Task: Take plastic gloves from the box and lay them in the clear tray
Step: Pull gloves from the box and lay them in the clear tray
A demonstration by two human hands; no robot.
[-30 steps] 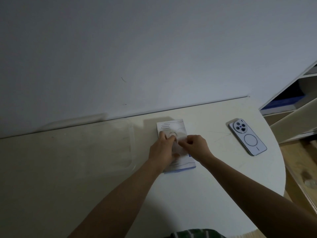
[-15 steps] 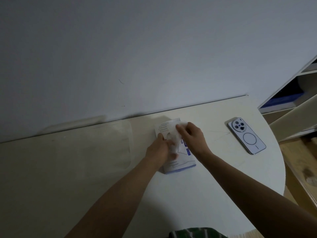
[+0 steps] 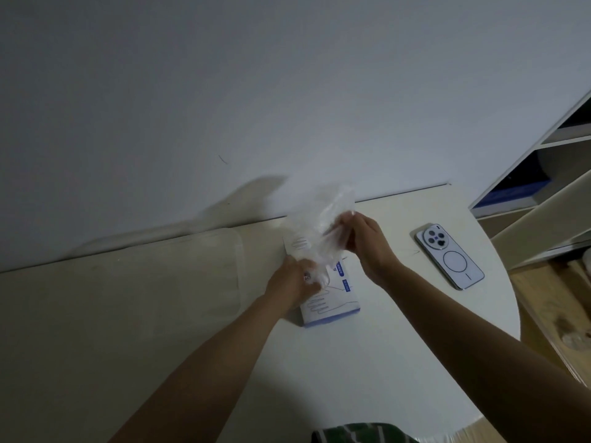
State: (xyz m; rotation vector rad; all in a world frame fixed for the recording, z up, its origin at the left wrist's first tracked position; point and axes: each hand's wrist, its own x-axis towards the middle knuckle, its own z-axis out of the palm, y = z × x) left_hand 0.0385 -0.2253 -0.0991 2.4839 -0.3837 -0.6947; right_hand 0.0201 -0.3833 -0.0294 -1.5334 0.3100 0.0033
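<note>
Glove [image 3: 323, 225] now higher in right grip [image 3: 367, 247]; left grip [image 3: 294, 282] unclear atop box [image 3: 332, 305]; phone [image 3: 449, 255] rightward

R hand [image 3: 367, 247] pinches glove [image 3: 319, 219] above box [image 3: 332, 305].

The flat white cardboard glove box [image 3: 329, 302] lies on the round white table [image 3: 367, 362], under the left hand [image 3: 292, 282]. The thin clear plastic glove [image 3: 323, 219] runs from there to the right hand [image 3: 367, 244], just beyond it. The large clear plastic tray [image 3: 238, 251] lies left of the left hand, the pale blue smartphone [image 3: 449, 255] right of the right hand.
</note>
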